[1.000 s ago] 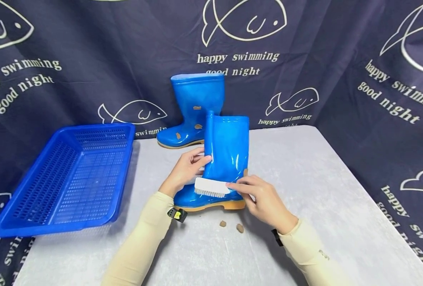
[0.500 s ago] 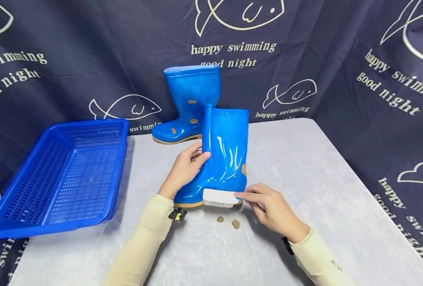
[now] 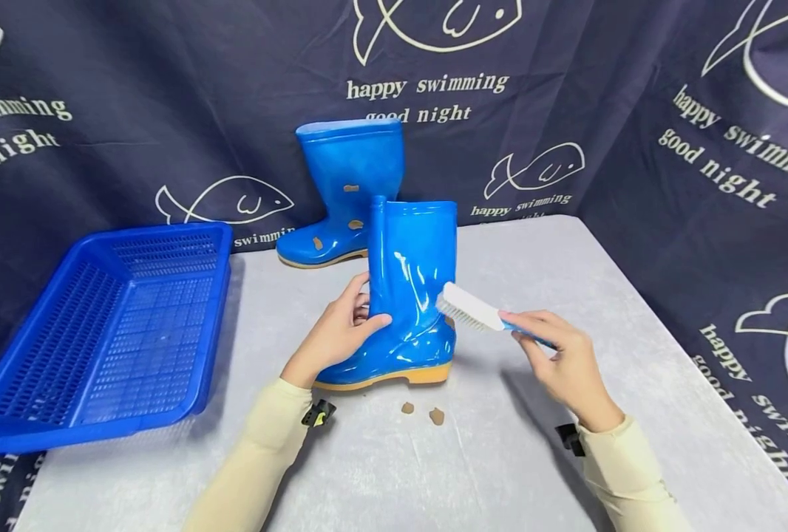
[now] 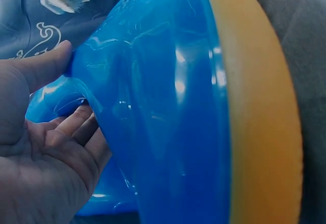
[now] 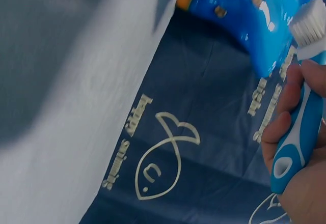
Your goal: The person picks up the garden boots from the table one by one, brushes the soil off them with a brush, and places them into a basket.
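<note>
From the head view, I saw that the brush had left the low side of the near boot, where it had lain just above the sole half a second earlier. It was now raised and tilted by the back of the shaft, partly covering a brown patch above the heel. The right hand pinched its handle; the left hand gripped the upright boot at the ankle. Two brown pieces lay on the table before it, and the far boot stood behind, still spotted. I judged that the brushing had shifted from the foot to the heel, with that patch not yet off.

In the left wrist view, the thumb pressed one side of the boot, fingers curled behind; backdrop showed between bristles and boot.

In the right wrist view, fingers wrapped the handle; I couldn't tell which boot appeared beyond.
</note>
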`<state>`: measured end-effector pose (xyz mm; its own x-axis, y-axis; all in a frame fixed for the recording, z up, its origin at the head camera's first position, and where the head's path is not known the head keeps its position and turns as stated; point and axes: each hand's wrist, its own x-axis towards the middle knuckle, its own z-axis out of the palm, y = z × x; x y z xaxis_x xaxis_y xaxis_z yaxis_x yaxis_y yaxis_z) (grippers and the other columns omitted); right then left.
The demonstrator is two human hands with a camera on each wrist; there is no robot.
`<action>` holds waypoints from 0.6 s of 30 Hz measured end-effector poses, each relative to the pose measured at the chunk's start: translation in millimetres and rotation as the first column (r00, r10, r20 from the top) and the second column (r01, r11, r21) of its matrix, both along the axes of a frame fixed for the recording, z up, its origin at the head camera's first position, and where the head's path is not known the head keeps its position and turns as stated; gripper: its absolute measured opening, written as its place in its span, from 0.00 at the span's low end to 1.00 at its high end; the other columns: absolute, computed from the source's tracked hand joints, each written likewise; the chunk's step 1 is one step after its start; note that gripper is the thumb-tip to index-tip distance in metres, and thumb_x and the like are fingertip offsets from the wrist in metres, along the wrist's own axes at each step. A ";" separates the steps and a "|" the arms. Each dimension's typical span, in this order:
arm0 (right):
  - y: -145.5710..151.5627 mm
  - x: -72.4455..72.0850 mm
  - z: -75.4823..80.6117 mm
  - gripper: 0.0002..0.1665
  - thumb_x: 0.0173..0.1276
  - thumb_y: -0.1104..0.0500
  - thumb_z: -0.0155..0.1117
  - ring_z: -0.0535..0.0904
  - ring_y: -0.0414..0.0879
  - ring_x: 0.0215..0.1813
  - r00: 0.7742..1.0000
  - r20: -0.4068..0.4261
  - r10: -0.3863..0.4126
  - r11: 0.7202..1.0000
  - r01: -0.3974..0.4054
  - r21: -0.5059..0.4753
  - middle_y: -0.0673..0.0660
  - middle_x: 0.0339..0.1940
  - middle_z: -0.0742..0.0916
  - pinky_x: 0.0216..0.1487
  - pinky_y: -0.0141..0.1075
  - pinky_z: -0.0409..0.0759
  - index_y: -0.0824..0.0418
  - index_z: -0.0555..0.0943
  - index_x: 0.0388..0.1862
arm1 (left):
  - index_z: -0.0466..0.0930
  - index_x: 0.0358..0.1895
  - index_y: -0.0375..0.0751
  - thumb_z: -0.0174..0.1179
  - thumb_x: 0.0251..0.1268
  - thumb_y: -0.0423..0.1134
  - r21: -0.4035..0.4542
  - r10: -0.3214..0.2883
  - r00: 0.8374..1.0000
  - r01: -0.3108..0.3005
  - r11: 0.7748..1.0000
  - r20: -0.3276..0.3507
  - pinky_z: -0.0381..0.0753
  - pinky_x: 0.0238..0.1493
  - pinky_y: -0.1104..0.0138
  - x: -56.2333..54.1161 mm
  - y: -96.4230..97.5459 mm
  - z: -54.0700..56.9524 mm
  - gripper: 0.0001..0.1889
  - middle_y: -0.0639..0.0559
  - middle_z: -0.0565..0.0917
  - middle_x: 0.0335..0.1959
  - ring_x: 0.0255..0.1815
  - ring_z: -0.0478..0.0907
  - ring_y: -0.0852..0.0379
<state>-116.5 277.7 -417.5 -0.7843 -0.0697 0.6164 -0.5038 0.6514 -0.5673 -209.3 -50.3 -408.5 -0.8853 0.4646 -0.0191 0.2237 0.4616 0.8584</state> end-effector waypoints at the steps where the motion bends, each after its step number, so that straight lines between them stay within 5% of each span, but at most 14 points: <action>1: 3.1 -2.1 0.8 0.25 0.57 0.80 0.69 0.80 0.24 0.47 1.000 0.004 -0.010 1.000 0.010 -0.020 0.58 0.41 0.91 0.50 0.15 0.76 0.60 0.89 0.50 | 0.47 0.80 0.51 0.61 0.73 0.47 0.002 0.003 1.000 -0.003 1.000 -0.002 0.78 0.66 0.47 0.4 -0.6 -0.7 0.40 0.38 0.77 0.69 0.64 0.81 0.41; 8: 11.5 -18.4 -0.4 0.23 0.55 0.80 0.70 0.80 0.24 0.45 0.998 -0.024 -0.055 0.998 0.054 -0.037 0.60 0.42 0.91 0.42 0.15 0.74 0.63 0.89 0.49 | 0.46 0.81 0.50 0.60 0.73 0.50 -0.011 0.042 0.999 -0.043 0.999 -0.012 0.77 0.67 0.45 2.9 -7.4 -1.7 0.41 0.38 0.74 0.72 0.68 0.77 0.39; 18: 16.8 -12.1 -12.9 0.24 0.55 0.80 0.70 0.80 0.24 0.46 0.998 0.020 -0.056 0.998 0.056 -0.022 0.59 0.42 0.91 0.41 0.15 0.74 0.63 0.88 0.49 | 0.50 0.80 0.50 0.62 0.72 0.47 0.040 0.013 1.000 -0.014 0.999 0.024 0.78 0.65 0.44 2.9 -3.9 -3.1 0.40 0.38 0.75 0.71 0.67 0.78 0.40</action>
<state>-128.6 294.4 -430.5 -0.7983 -0.0117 0.6021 -0.4559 0.6650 -0.5915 -206.4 -54.3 -411.5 -0.8909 0.4537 -0.0214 0.1973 0.4291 0.8815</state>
